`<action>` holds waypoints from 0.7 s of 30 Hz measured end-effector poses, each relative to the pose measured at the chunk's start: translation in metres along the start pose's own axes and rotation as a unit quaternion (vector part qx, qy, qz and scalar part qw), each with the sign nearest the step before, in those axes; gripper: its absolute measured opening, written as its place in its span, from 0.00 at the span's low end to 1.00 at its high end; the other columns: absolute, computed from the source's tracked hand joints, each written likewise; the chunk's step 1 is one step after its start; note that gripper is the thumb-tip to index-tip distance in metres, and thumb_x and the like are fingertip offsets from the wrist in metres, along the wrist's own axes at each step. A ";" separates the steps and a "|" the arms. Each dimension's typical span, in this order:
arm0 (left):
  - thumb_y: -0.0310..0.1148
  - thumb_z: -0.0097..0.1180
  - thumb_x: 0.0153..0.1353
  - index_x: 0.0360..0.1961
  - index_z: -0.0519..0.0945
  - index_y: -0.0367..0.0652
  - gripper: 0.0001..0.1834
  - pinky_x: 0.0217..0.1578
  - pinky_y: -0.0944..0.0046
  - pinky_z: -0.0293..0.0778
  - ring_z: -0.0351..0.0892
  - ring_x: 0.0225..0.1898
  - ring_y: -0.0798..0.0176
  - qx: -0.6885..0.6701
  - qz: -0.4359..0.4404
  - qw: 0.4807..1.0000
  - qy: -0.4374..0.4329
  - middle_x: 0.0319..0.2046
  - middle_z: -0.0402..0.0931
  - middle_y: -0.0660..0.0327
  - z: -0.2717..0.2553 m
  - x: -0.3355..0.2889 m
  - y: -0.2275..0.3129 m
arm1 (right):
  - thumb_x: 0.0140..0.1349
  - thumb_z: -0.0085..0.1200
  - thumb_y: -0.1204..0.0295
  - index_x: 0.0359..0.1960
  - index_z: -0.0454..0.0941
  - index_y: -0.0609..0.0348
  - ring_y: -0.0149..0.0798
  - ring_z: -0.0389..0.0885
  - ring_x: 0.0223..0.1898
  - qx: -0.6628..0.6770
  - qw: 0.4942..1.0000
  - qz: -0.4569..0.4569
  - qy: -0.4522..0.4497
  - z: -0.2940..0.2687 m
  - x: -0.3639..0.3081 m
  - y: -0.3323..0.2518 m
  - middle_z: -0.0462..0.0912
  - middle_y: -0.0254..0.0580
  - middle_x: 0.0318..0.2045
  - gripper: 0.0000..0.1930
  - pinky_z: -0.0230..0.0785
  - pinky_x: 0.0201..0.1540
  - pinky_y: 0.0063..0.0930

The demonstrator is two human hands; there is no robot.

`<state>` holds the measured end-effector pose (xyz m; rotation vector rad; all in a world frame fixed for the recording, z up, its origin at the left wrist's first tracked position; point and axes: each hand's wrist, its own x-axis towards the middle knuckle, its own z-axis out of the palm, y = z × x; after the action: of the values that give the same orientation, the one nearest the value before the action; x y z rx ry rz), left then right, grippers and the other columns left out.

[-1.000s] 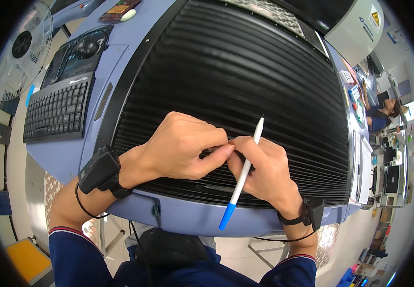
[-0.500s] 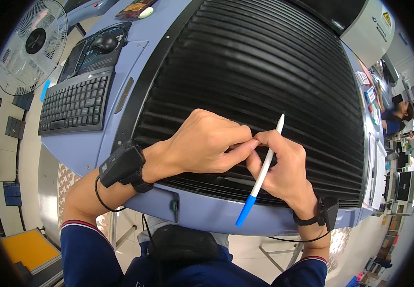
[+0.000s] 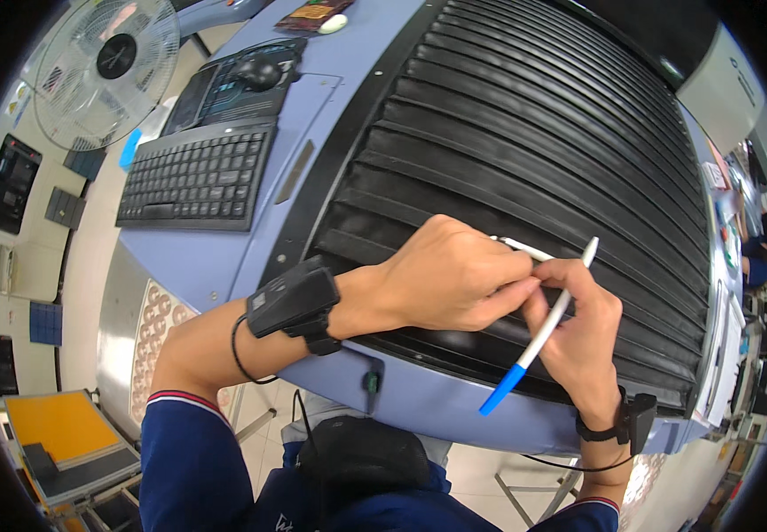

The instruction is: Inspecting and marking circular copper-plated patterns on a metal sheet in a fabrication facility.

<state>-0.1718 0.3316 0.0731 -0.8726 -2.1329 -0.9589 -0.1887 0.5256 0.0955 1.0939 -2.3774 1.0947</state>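
Observation:
My left hand (image 3: 463, 277) is closed, its thumb and forefinger pinched together against the fingertips of my right hand (image 3: 586, 330). Lodged across my right hand is a white pen (image 3: 544, 330) with a blue end, its white end pointing away and the blue end towards me. A thin white piece (image 3: 525, 249) shows just beyond the knuckles of my left hand; the fingers hide most of it. What is pinched where the fingertips meet is too hidden to name. Both hands hover above a black ribbed cover (image 3: 525, 133).
On the blue-grey machine frame to the left lie a black keyboard (image 3: 192, 180) and a mouse (image 3: 257, 73). A fan (image 3: 115, 56) stands farther left. Papers (image 3: 726, 355) line the right edge. Black devices with cables are strapped to both my wrists.
The whole view has shifted, so machine and hands appear farther right. The thin white piece beyond my left fingers has come into sight. My fingertips stay together and the pen remains in my right hand.

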 end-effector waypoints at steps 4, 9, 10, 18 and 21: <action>0.29 0.65 0.54 0.22 0.78 0.42 0.08 0.17 0.59 0.67 0.73 0.15 0.55 0.007 -0.008 1.000 -0.011 0.14 0.72 0.59 -0.004 0.000 0.001 | 0.55 0.64 0.80 0.35 0.77 0.63 0.43 0.84 0.25 -0.002 1.000 0.000 0.003 0.001 0.001 -0.002 0.84 0.46 0.27 0.09 0.73 0.30 0.29; 0.29 0.65 0.54 0.24 0.81 0.42 0.05 0.18 0.60 0.68 0.75 0.16 0.55 0.011 -0.023 1.000 0.001 0.16 0.75 0.59 -0.003 -0.003 0.000 | 0.55 0.63 0.81 0.36 0.77 0.63 0.39 0.84 0.25 0.016 1.000 0.027 0.005 0.002 0.001 -0.001 0.84 0.46 0.27 0.09 0.73 0.30 0.26; 0.29 0.65 0.54 0.25 0.82 0.41 0.04 0.18 0.61 0.69 0.76 0.17 0.55 0.018 -0.031 0.999 -0.011 0.16 0.76 0.59 -0.004 -0.003 0.000 | 0.55 0.63 0.81 0.36 0.77 0.63 0.39 0.84 0.25 0.015 0.999 0.028 0.006 0.002 0.002 -0.002 0.84 0.46 0.27 0.09 0.73 0.30 0.26; 0.28 0.65 0.53 0.26 0.82 0.41 0.04 0.18 0.61 0.70 0.77 0.17 0.55 0.010 -0.016 1.000 0.001 0.17 0.77 0.58 -0.002 -0.002 0.002 | 0.55 0.63 0.81 0.35 0.76 0.63 0.39 0.84 0.25 0.019 1.000 0.006 0.011 -0.002 0.000 0.000 0.84 0.45 0.26 0.09 0.73 0.30 0.26; 0.27 0.66 0.53 0.26 0.83 0.41 0.04 0.18 0.61 0.70 0.77 0.17 0.55 0.004 -0.008 1.000 0.016 0.17 0.78 0.58 0.000 -0.002 0.000 | 0.54 0.63 0.81 0.35 0.76 0.63 0.39 0.84 0.25 0.023 1.000 0.004 0.011 0.000 0.000 0.001 0.84 0.45 0.26 0.09 0.73 0.30 0.26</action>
<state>-0.1707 0.3310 0.0716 -0.8317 -2.1182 -0.9647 -0.1897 0.5258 0.0954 1.0827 -2.3520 1.1646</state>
